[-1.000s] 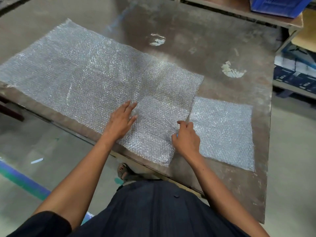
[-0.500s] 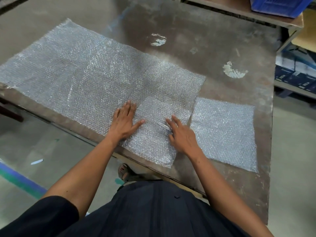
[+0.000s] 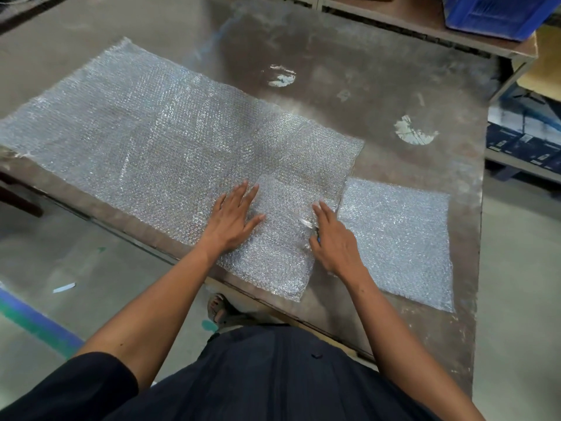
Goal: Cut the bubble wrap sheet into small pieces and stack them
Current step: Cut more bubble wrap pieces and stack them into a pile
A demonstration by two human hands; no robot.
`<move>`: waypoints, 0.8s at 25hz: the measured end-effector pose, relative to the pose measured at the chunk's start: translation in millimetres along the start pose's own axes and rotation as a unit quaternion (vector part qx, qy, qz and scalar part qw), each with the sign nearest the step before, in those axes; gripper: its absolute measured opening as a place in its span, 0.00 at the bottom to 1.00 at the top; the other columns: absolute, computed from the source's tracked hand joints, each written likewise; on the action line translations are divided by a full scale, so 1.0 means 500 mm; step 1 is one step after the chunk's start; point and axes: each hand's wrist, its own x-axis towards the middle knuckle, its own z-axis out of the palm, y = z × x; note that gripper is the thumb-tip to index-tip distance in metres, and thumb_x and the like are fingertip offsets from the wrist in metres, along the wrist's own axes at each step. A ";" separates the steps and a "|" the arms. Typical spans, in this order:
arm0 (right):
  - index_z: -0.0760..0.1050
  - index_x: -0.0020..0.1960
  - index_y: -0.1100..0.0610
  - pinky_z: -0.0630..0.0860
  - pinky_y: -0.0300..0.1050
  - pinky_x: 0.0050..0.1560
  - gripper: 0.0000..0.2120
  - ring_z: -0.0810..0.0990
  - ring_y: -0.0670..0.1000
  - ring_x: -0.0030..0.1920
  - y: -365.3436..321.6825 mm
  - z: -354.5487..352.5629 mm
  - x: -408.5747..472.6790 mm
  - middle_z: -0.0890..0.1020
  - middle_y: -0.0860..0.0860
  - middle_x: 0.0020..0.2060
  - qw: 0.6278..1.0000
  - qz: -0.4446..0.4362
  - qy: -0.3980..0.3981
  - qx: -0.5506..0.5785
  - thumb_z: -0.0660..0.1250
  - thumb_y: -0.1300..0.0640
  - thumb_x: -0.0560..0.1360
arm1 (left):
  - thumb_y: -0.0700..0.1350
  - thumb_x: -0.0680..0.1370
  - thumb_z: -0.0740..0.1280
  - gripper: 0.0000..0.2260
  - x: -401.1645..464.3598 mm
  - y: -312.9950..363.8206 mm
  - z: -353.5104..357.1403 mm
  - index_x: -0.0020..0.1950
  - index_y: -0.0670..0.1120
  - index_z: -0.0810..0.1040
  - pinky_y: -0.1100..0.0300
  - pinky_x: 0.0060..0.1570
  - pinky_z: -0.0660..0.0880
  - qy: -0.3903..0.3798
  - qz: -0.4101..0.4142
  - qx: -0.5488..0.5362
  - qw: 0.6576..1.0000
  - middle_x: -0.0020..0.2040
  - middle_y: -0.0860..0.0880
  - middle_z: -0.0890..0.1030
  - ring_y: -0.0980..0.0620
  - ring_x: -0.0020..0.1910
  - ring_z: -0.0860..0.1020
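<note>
Sheet (image 3: pixel 170 141) flat on table (image 3: pixel 394 86), flap folded | left hand (image 3: pixel 233 220) flat pressing it | right hand (image 3: pixel 334 238) fingers out, small blade tucked under | light, floppy stuff, pin near fold

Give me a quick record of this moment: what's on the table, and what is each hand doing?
surface: worn table
main material: large bubble wrap sheet spread flat
folded part: folded flap at the sheet's near right corner
cut piece: small cut piece lying apart, right of the sheet
left hand: flat, fingers spread, pressing the flap
right hand: fingers straight on the flap's right edge, a thin blade-like tool under it
background: blue crate
</note>
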 end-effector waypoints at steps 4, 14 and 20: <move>0.62 0.82 0.55 0.76 0.51 0.42 0.28 0.83 0.59 0.51 0.064 -0.013 -0.007 0.64 0.55 0.83 0.994 0.048 0.064 -0.069 0.59 0.49 0.84 | 0.70 0.85 0.46 0.36 -0.004 0.080 0.009 0.84 0.57 0.33 0.36 0.81 0.39 0.032 0.004 -0.024 0.999 0.84 0.51 0.30 0.50 0.84 0.33; 0.58 0.85 0.48 0.80 0.56 0.52 0.29 0.81 0.63 0.61 0.168 -0.020 -0.035 0.59 0.49 0.85 0.993 0.095 0.006 -0.073 0.51 0.41 0.86 | 0.82 0.75 0.44 0.48 0.017 0.175 0.071 0.81 0.55 0.25 0.26 0.75 0.36 -0.045 -0.026 0.013 0.999 0.80 0.45 0.22 0.43 0.80 0.24; 0.58 0.84 0.45 0.79 0.57 0.58 0.29 0.80 0.59 0.66 0.165 -0.058 -0.031 0.65 0.47 0.82 0.993 0.097 -0.006 0.073 0.59 0.48 0.84 | 0.72 0.82 0.54 0.42 0.014 0.197 0.062 0.87 0.50 0.45 0.28 0.78 0.41 0.107 0.044 0.011 0.993 0.87 0.44 0.42 0.44 0.85 0.45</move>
